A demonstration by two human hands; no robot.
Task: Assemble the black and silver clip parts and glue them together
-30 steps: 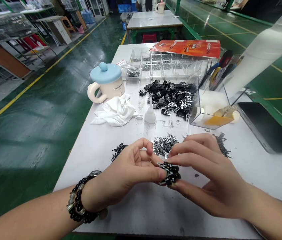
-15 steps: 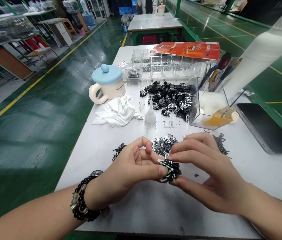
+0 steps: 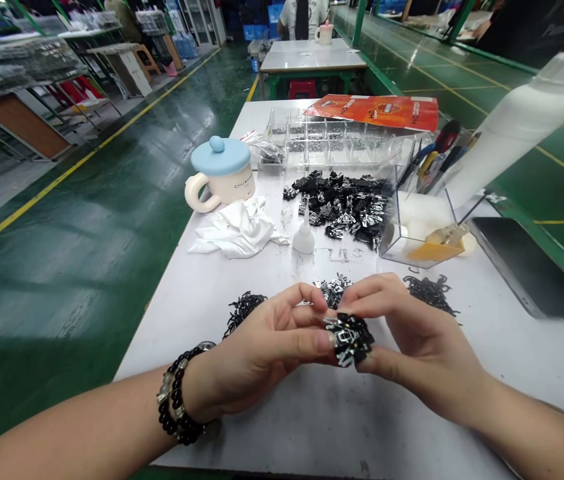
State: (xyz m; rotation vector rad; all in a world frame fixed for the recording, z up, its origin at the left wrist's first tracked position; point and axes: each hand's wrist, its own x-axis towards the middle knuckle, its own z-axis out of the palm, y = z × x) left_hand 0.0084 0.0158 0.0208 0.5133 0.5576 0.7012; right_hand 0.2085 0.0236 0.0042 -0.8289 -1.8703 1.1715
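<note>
Between my two hands, above the white table [image 3: 312, 427], is a small black-and-silver assembly [image 3: 349, 340] of angular pieces. My left hand [image 3: 282, 340] pinches its left side, with the thumb on the near face. On its right side, the thumb and fingertips of my right hand [image 3: 412, 340] grip the same assembly. Behind my fingers lies a pile of small silver pieces [image 3: 335, 290], partly hidden. Thin black pieces are heaped left of my left hand [image 3: 245, 310], and another heap of black pieces [image 3: 432, 293] lies beyond my right hand.
Farther back are a pile of black-and-silver assemblies [image 3: 347, 203], a small squeeze bottle [image 3: 304, 237], a white cloth [image 3: 239, 230] and a lidded mug [image 3: 225, 173]. A clear tool box [image 3: 422, 257], a phone [image 3: 532, 267], a compartment tray [image 3: 307, 157] and an orange packet [image 3: 377, 110] stand around them.
The assembly has turned slightly, so more of its silver face shows. My right fingers have curled closer around it. The whole view has shifted a little, with the table things lower in it.
</note>
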